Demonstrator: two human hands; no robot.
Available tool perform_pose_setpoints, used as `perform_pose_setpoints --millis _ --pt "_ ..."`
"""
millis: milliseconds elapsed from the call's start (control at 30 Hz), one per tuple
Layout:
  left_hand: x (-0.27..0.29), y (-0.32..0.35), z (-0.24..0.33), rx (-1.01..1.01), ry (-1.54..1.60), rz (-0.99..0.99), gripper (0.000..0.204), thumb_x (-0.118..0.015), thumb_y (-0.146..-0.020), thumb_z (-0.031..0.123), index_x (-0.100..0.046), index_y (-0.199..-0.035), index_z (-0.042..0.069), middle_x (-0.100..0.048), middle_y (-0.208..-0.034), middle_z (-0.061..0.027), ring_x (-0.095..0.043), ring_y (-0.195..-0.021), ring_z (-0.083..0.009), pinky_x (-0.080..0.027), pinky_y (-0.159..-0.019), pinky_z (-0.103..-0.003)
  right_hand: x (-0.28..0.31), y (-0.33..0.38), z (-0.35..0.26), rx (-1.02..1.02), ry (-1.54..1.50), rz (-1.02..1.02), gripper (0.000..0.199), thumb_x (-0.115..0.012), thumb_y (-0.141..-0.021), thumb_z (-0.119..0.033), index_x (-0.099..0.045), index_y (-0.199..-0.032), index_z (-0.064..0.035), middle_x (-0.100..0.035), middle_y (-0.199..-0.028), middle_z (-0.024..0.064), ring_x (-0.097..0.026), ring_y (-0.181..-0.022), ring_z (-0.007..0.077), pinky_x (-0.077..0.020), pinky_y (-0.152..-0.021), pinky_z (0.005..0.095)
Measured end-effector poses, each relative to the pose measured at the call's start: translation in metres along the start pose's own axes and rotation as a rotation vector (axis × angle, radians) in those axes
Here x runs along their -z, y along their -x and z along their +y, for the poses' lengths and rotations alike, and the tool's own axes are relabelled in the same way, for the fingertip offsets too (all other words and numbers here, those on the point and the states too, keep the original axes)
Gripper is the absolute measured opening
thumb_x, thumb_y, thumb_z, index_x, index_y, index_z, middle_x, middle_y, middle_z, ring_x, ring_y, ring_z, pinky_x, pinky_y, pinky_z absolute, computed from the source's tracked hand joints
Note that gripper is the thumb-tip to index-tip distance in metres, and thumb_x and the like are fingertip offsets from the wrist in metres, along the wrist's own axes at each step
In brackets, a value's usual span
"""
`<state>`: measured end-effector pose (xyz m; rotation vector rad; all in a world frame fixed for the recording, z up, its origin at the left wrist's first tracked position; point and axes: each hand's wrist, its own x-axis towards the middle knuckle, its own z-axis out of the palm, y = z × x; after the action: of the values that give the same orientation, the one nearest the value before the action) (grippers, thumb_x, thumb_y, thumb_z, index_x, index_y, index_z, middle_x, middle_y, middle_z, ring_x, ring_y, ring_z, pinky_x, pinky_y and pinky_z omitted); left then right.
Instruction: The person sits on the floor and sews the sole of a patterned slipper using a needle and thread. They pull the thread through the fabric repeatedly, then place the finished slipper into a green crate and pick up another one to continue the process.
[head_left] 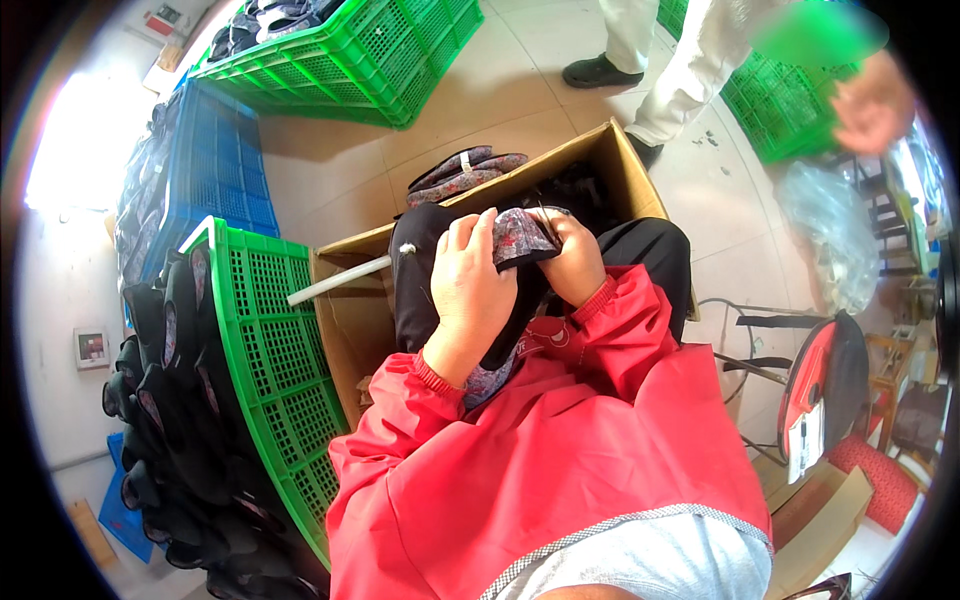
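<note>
My left hand (470,285) and my right hand (576,262) hold a cloth shoe (522,238) between them above my lap. Its grey and red patterned fabric faces up, and a black edge runs along the near side. The left fingers are closed on its left end. At its right end, the right thumb and fingers pinch the fabric. A thin dark sliver stands by the right fingers, too small to name. Just beyond my knees, more patterned cloth shoes (466,175) lie stacked against a cardboard box (350,330).
On my left stands a green crate (285,370) beside many black shoes (165,400). Farther off are a blue crate (222,160) and another green crate (370,65). Another person's legs (690,75) stand ahead right. A red and black round seat (825,385) is at right.
</note>
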<state>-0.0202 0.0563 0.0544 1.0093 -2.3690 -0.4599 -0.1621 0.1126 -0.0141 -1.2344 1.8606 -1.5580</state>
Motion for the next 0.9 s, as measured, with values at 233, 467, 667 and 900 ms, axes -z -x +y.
perform_pose_setpoints --millis 233,467,667,900 --pt "-0.020 -0.012 -0.017 -0.272 -0.137 0.064 0.054 -0.068 -0.062 0.000 -0.065 -0.116 -0.003 -0.058 -0.108 -0.0131 -0.056 -0.101 -0.0313 -0.048 -0.091 -0.037 0.012 -0.004 -0.009 -0.008 0.076 -0.096 0.031 -0.067 -0.077 0.004 -0.068 -0.108 -0.0007 -0.068 -0.102 0.0137 -0.067 -0.097 0.0238 -0.0508 -0.087 0.0302" --pt "-0.009 -0.004 -0.022 -0.298 0.033 0.001 0.043 -0.062 -0.057 -0.006 -0.066 -0.100 -0.002 -0.059 -0.093 -0.0139 -0.058 -0.089 -0.0359 -0.049 -0.082 -0.042 0.022 0.000 -0.004 0.101 0.012 -0.257 0.025 -0.070 -0.075 0.006 -0.067 -0.099 0.0013 -0.064 -0.091 0.0113 -0.064 -0.084 0.0194 -0.0497 -0.077 0.0301" --pt "0.022 0.001 -0.024 -0.313 0.114 -0.203 0.037 -0.063 -0.059 -0.005 -0.066 -0.096 0.001 -0.058 -0.087 -0.0131 -0.059 -0.085 -0.0357 -0.049 -0.076 -0.043 0.024 0.007 -0.005 0.106 -0.181 -0.466 0.017 -0.067 -0.071 0.005 -0.063 -0.087 -0.0003 -0.058 -0.079 0.0112 -0.058 -0.073 0.0216 -0.0456 -0.069 0.0321" --pt "0.038 0.012 -0.023 -0.046 0.337 -0.363 0.015 -0.068 -0.071 -0.005 -0.067 -0.085 0.000 -0.061 -0.079 -0.0135 -0.062 -0.073 -0.0326 -0.048 -0.065 -0.036 0.028 0.004 -0.018 -0.003 -0.454 -0.736 0.018 -0.060 -0.068 0.009 -0.061 -0.082 -0.0017 -0.056 -0.076 0.0031 -0.051 -0.072 0.0128 -0.0419 -0.067 0.0277"
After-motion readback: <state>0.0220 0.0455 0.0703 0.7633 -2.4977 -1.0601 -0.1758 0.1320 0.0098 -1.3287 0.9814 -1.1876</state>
